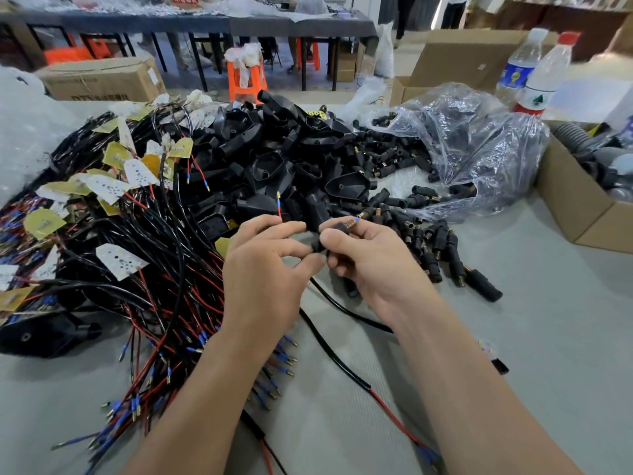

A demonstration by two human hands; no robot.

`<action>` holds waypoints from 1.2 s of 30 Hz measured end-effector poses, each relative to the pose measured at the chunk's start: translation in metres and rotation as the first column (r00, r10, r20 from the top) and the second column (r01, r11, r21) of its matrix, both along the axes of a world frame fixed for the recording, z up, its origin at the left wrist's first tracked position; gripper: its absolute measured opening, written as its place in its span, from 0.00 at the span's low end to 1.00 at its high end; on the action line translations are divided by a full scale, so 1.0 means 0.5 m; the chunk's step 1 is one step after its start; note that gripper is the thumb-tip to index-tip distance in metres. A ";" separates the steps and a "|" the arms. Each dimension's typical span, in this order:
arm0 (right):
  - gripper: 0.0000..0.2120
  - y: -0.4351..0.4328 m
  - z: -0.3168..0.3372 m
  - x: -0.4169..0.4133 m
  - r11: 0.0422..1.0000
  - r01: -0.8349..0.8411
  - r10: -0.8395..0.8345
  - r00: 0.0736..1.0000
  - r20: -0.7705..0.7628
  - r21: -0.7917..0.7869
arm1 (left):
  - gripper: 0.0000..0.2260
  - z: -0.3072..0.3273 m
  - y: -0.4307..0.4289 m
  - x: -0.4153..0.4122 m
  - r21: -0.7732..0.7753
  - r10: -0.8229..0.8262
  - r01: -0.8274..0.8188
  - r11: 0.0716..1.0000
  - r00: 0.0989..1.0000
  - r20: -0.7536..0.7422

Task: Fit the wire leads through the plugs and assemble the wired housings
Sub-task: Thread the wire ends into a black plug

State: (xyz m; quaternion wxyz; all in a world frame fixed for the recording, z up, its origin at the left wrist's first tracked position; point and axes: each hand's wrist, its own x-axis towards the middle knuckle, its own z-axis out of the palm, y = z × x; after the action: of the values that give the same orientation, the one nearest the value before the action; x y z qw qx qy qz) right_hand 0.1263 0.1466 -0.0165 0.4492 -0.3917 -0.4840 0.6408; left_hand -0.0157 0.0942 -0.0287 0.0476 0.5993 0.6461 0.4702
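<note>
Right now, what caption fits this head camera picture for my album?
The right hand holds a black plug, a blue-tipped lead poking out; the left hand pinches a red lead.

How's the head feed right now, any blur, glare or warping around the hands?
Head view: left hand pinching the red lead and right hand gripping the plug are sharp; head view edges bow with wide-angle distortion, the bottles lean and smear; glare streaks the clear bag; light is soft, shadows faint.

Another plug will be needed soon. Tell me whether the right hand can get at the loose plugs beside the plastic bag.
Probably yes: the loose plugs lie uncovered on the table just beyond the right hand, with nothing between. But it grips a plug now, so it must finish first.
</note>
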 end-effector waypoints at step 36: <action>0.15 -0.005 0.018 0.003 0.998 0.062 -0.060 0.992 -0.107 0.024 | 0.28 0.018 0.003 0.004 -0.149 0.070 0.011 0.989 0.846 0.528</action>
State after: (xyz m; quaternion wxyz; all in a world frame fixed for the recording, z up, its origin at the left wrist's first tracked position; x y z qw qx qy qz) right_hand 0.1279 0.1442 -0.0076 0.4989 -0.3654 -0.4558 0.6401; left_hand -0.0138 0.0958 -0.0196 0.2612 0.4305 0.6495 0.5697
